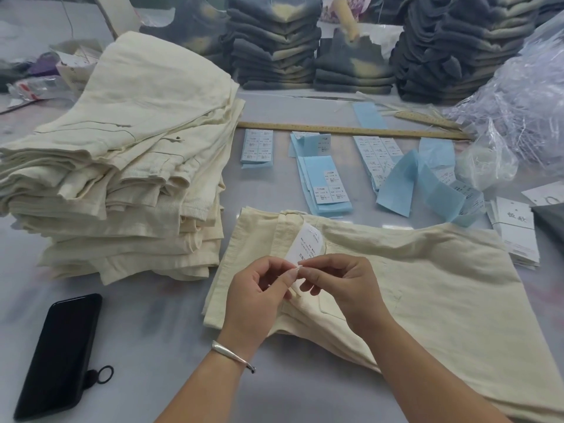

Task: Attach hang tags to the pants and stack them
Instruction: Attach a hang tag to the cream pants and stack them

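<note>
1. Pants (412, 285): cream, flat on table (137, 331), beside the stack (122, 178).
2. Hang tag (305, 245): white, printed, over the waistband.
3. Left hand (256, 297), right hand (341, 285): fingertips pinching the tag's lower end.

Both hands meet over a cream pair of pants (412, 279) lying flat on the worktop (146, 325). The left hand (256, 296) and right hand (341, 282) pinch the lower end of a white hang tag (305, 244). A tall stack of cream pants (122, 166) sits to the left, a black phone (59, 355) nearer.
</note>
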Demonstrator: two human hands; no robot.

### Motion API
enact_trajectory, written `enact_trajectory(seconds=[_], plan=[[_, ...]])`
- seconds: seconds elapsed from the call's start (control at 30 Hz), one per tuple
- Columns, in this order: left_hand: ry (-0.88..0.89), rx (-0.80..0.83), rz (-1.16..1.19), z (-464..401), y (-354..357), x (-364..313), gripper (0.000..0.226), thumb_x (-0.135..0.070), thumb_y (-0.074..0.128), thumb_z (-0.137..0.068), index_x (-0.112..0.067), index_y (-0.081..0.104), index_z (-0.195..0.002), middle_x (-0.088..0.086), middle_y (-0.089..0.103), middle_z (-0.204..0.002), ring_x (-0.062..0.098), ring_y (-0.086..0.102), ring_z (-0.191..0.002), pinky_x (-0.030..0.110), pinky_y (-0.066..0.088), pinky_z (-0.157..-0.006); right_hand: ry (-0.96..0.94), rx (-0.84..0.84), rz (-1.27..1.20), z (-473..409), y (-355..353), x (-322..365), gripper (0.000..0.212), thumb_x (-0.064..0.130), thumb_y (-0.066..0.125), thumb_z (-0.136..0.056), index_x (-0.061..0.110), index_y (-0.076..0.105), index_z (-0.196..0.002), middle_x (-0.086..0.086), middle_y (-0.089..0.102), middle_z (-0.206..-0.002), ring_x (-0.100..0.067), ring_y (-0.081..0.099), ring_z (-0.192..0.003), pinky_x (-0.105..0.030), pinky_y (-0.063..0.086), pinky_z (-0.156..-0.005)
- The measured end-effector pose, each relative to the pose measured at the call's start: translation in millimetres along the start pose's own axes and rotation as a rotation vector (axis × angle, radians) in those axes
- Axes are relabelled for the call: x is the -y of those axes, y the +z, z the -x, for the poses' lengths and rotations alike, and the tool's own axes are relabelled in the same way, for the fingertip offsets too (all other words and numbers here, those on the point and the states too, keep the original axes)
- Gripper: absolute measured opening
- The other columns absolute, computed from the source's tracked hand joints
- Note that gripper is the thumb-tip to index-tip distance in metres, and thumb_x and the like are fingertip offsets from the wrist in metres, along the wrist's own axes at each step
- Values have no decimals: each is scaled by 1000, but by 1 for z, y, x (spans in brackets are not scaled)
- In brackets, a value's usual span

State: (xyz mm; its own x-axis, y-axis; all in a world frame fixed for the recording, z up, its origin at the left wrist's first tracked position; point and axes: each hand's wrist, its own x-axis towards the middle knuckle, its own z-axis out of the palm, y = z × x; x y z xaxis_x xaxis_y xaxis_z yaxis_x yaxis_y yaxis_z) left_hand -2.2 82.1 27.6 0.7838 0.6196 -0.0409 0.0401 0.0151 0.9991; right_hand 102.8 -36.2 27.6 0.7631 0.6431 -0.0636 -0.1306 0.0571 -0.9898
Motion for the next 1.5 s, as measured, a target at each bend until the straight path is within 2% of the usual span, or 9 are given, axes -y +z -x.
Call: enact_trajectory(seconds=[0.2,0.53,0.67,0.87,1.07,1.17,1.27,1.4,1.5], plan=[[-24,-10,9,2,2,-3,19,-3,70,-85,-20,72,-76,-2,68,-66,8,59,-55,15,47,-57,34,56,-80,-2,-6,1,15,12,81,-66,7,78,-80,-18,72,-73,-25,68,-64,-24,52,-60],[-38,-17,-30,6,3,-5,16,-1,70,-84,-13,70,-74,-5,65,-60,7,58,-54,15,47,-58,44,124,-68,-2,-8,0,11,2,77,-73,10,78,-80,-13,72,-73,-23,69,-67,-25,53,-65],[-9,-11,-153,6,2,-2,20,-2,69,-83,-17,69,-71,-10,62,-55,6,57,-54,17,46,-59,0,132,111,-3,-10,3,26,-14,70,-76,11,77,-79,-7,73,-75,-21,70,-69,-24,54,-66],[85,13,-386,7,3,-2,20,-9,73,-80,-25,68,-69,-15,62,-58,-1,55,-55,7,39,-55,-99,163,441,-2,-11,5,29,-9,71,-77,19,76,-79,-2,71,-72,-18,68,-66,-35,57,-67],[22,36,-267,8,3,-3,20,-8,71,-84,-23,69,-72,-8,65,-62,4,59,-58,14,45,-59,-155,263,675,-4,-7,7,26,-4,65,-82,18,77,-86,14,66,-71,-4,60,-65,-25,50,-65],[-4,-8,-208,7,-1,-2,20,-8,71,-84,-24,69,-73,-7,66,-62,7,59,-59,19,49,-61,-29,176,598,-5,-8,6,30,0,61,-87,29,68,-81,17,65,-70,-1,57,-63,-20,46,-63],[-19,-25,-189,6,-2,0,18,-9,71,-84,-23,69,-73,-4,66,-62,10,59,-59,27,51,-61,94,118,422,-6,-8,2,16,-2,56,-91,13,60,-89,7,61,-68,-10,53,-59,-24,44,-57],[-1,-7,-203,7,0,2,20,-9,70,-85,-25,68,-73,-9,63,-59,7,58,-57,20,48,-60,181,107,81,-7,-12,2,12,-6,56,-92,5,56,-97,-12,67,-73,-19,55,-56,-24,44,-53],[16,4,-209,7,3,1,19,-10,70,-85,-25,68,-73,-10,62,-58,6,57,-57,19,48,-60,308,112,-261,-8,-14,5,13,2,65,-83,3,62,-96,-20,71,-85,-20,64,-63,-23,50,-56]])
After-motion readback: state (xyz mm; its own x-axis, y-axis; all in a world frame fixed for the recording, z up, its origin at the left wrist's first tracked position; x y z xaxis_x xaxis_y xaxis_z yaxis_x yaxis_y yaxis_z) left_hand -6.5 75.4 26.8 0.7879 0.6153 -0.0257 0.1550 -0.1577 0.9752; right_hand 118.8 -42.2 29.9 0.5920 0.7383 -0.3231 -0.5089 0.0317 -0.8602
